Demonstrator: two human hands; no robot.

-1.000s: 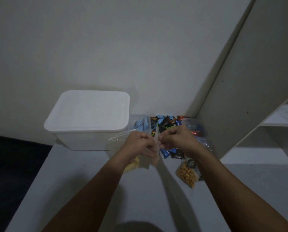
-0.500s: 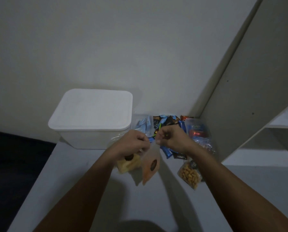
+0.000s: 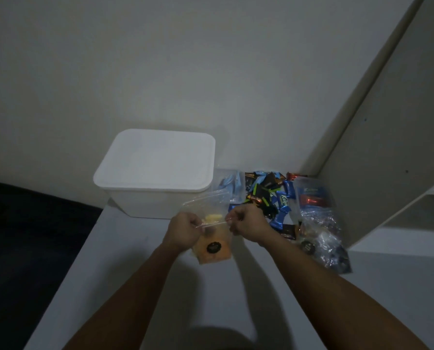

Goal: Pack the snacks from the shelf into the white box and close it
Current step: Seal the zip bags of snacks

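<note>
You are pinching the clear snack bag (image 3: pixel 210 238) with both hands (image 3: pixel 185 231) just in front of the closed white box (image 3: pixel 157 173); seal its top evenly before packing.

Head-worn camera looks forward and down, close over the shelf (image 3: pixel 140 286).

I see bare table (image 3: pixel 140 286) below and to the left of my hands, open for passing. Just beyond the left hand (image 3: pixel 183 232) the lidded white box (image 3: pixel 155 170) blocks the way. Beyond and right of the right hand (image 3: pixel 247 224), the snack pile (image 3: pixel 281 198) crowds the corner against the shelf panel (image 3: pixel 387 147).
</note>
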